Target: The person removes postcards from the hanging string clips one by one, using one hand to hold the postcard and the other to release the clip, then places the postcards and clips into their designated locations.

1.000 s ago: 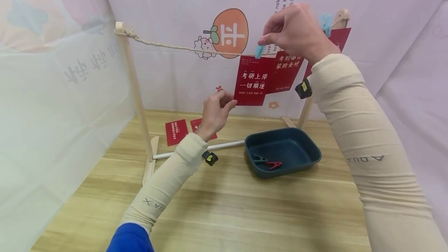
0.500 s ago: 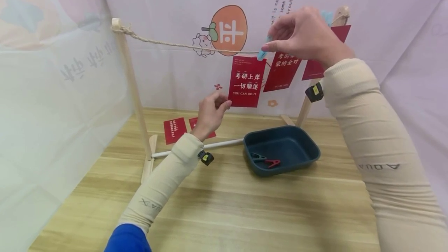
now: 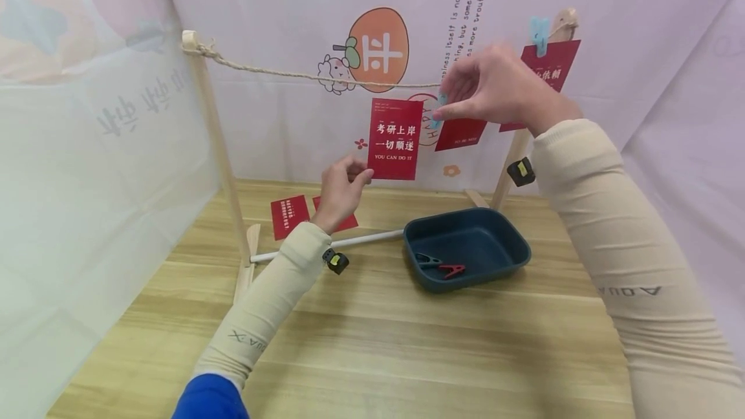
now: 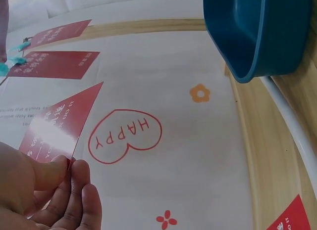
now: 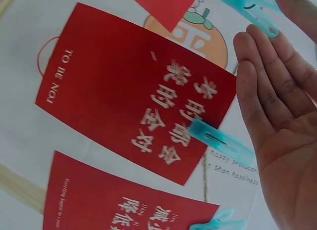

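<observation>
My left hand (image 3: 343, 189) pinches a red card (image 3: 392, 168) with white lettering by its lower left corner. The card hangs upright just under the twine (image 3: 279, 76). Thumb and fingers of my right hand (image 3: 500, 86) pinch a light blue clothespin (image 3: 436, 119), right of the card and apart from it. In the right wrist view that clothespin (image 5: 250, 7) shows at the fingertips. Behind my right hand a second red card (image 5: 114, 71) hangs from the twine by a blue clothespin (image 5: 220, 141). Another red card (image 3: 553, 63) hangs farther right under its own clothespin (image 3: 540, 34).
A dark blue basin (image 3: 477, 244) on the wooden table (image 3: 407, 354) holds a green clothespin (image 3: 427, 260) and a red clothespin (image 3: 452, 271). Two red cards lie near the left post (image 3: 215, 128), one (image 3: 290, 215) partly beside my left forearm. A white rod (image 3: 372, 238) crosses behind the basin.
My left hand has drawn the card left and slightly down from the twine. My right hand has lowered with the clothespin, which overlapped the card's top earlier and now stands apart from it.
</observation>
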`<state>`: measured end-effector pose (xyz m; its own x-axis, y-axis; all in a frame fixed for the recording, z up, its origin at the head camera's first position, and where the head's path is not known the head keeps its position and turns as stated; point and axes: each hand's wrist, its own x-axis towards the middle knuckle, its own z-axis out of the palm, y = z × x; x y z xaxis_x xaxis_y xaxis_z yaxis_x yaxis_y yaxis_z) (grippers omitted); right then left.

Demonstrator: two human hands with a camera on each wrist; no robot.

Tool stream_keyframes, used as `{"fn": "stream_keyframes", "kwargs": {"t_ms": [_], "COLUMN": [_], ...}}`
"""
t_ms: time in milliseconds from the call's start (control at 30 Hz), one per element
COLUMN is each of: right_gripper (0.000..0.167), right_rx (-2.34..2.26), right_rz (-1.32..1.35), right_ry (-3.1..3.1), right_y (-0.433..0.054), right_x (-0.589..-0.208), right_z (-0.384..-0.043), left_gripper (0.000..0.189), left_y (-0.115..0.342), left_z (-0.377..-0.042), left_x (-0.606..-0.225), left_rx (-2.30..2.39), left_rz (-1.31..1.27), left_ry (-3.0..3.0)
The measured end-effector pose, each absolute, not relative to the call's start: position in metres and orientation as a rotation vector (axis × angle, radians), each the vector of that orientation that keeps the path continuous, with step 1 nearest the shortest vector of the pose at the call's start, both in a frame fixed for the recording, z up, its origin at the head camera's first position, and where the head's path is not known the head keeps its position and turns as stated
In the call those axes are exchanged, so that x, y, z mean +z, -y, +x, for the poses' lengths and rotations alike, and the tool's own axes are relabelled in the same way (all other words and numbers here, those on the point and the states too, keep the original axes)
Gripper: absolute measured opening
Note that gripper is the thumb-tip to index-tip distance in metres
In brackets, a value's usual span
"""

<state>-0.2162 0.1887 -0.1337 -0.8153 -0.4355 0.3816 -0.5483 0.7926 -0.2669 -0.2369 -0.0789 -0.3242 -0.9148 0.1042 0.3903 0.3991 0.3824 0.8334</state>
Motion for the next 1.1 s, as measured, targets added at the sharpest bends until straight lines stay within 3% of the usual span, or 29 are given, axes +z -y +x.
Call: {"fn": "stream_keyframes", "kwargs": {"t_ms": [1100], "right_gripper": [0.036], "right_rx": [0.508], "right_rz": [0.717], "right_ry": [2.95], "right_y": [-0.205], "right_x": [-0.21], "right_z": [-0.23], "left_gripper": [0.023], "left_y": [0.098], "left_z": [-0.251], "left_x": [-0.344], "left_rx": [-1.58], "left_rz": [-0.233], "left_ry": [2.461]}}
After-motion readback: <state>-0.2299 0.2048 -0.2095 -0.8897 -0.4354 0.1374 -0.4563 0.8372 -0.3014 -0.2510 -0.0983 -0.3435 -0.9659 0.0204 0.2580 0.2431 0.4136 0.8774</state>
